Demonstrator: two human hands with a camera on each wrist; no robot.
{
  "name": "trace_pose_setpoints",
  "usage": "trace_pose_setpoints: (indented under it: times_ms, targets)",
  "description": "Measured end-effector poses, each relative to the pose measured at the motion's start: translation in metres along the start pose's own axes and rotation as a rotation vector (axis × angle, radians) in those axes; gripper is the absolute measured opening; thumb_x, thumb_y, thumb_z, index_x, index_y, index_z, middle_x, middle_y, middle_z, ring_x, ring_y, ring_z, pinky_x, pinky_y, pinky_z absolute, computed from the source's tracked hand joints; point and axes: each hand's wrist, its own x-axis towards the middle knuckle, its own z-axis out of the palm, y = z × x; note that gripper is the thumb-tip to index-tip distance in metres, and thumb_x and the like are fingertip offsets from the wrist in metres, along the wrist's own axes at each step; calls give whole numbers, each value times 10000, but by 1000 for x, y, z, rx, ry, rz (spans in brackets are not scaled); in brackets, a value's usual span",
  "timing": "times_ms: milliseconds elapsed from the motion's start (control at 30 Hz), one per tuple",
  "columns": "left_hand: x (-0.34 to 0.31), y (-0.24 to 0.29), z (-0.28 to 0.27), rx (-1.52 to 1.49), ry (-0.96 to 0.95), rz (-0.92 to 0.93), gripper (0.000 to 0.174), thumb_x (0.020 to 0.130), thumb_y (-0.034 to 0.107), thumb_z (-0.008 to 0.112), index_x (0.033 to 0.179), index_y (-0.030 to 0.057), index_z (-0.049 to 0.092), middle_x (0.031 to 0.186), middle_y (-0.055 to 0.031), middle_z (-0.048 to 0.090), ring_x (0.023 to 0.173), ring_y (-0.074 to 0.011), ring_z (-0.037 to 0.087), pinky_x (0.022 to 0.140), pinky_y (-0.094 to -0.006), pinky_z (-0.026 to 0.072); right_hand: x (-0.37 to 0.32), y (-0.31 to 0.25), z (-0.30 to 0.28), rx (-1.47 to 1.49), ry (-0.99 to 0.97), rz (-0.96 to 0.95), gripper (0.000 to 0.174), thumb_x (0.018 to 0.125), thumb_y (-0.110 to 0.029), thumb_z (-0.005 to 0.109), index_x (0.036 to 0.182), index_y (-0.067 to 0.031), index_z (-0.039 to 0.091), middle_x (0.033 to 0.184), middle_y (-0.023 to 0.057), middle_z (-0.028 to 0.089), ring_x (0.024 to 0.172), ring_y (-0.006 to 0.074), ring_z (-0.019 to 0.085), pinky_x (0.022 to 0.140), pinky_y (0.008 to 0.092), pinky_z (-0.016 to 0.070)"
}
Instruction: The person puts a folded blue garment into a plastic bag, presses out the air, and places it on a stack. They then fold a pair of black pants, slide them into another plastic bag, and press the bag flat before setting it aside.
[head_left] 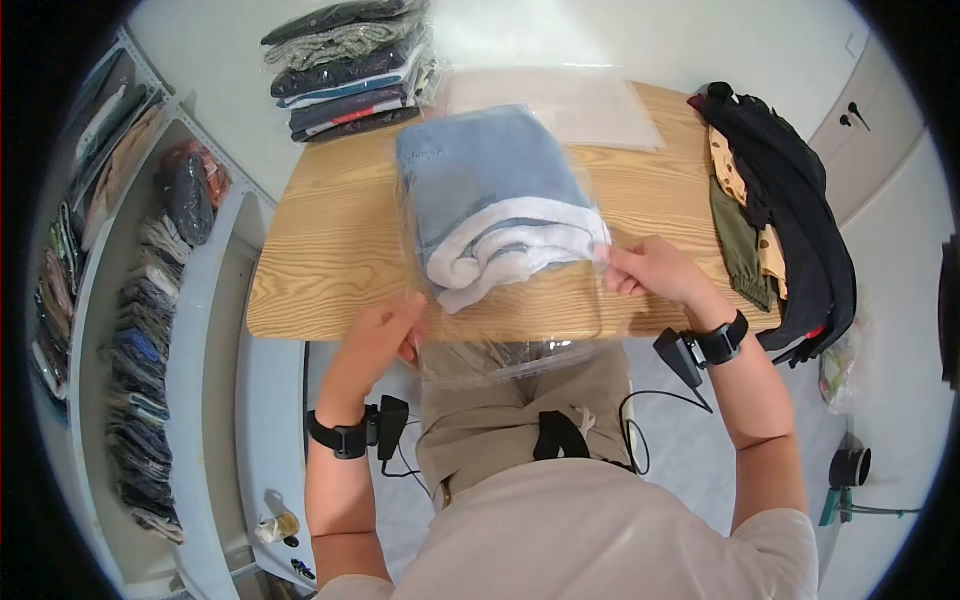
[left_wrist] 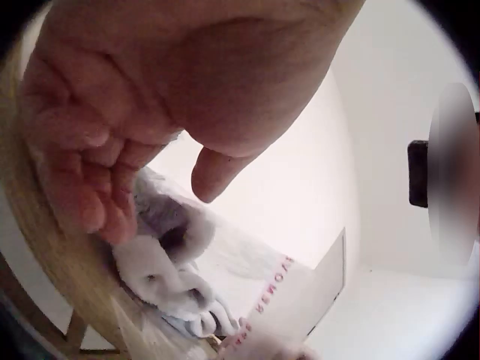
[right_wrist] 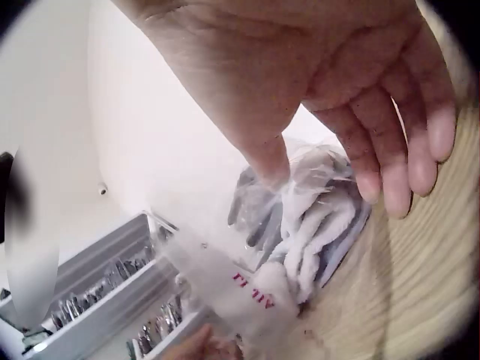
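Note:
A folded blue textile with a thick white fleecy edge (head_left: 500,185) lies inside a clear plastic bag (head_left: 600,310) on the wooden table. The bag's open end hangs over the near table edge. My left hand (head_left: 378,335) is at the bag's near left side, its fingers bent and its thumb (left_wrist: 214,176) apart from them. At the right edge of the bag is my right hand (head_left: 655,268), thumb against the film and fingers (right_wrist: 394,169) fairly straight. Red print shows on the bag's flap (right_wrist: 240,289) in both wrist views.
Bagged folded clothes (head_left: 350,75) are stacked at the back left, beside flat clear bags (head_left: 560,105). Loose garments (head_left: 785,200) drape over the table's right side. Shelves (head_left: 190,360) packed with bagged clothes stand at left. Cables (head_left: 640,430) run from the wrist cameras.

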Motion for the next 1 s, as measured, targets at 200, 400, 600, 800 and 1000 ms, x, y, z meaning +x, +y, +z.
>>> trace_pose_setpoints:
  times_ms: [200,400,600,800,1000]
  targets:
    - [1,-26,4,-321,54,37,241,901,256,540,721,97,528,611,42,457,540,-58,410,508,-209,307,-2,36,3,357,-15,-152,213,865,-172,629,769,16,660,717,34,639,662,100,571,638,206,446]
    - [-3,-72,-22,-439,-9,61,193,899,205,523,761,73,547,618,40,490,539,-61,423,516,-209,354,-32,61,-5,147,-35,-168,167,886,-145,598,871,10,659,746,-5,626,659,63,532,632,216,440]
    - [-9,-74,-25,405,612,746,311,787,52,641,1093,26,592,1133,-137,589,1029,-248,563,843,-314,462,-34,62,27,-172,590,-755,243,783,-47,664,1026,-41,652,1104,99,637,1080,261,560,887,315,437]
    - [6,-56,-33,755,140,1132,488,708,59,705,1181,99,589,1334,-119,491,1246,-332,437,991,-417,379,-27,50,23,-512,398,-1021,319,750,-29,672,1060,-103,670,1224,75,597,1240,294,455,975,397,379]
    - [5,-52,-40,625,-36,960,274,793,91,648,1066,73,646,1138,-89,636,1142,-307,544,956,-395,412,-14,67,10,-343,287,-931,209,795,-88,642,996,-91,700,1111,23,663,1169,261,511,977,377,368]
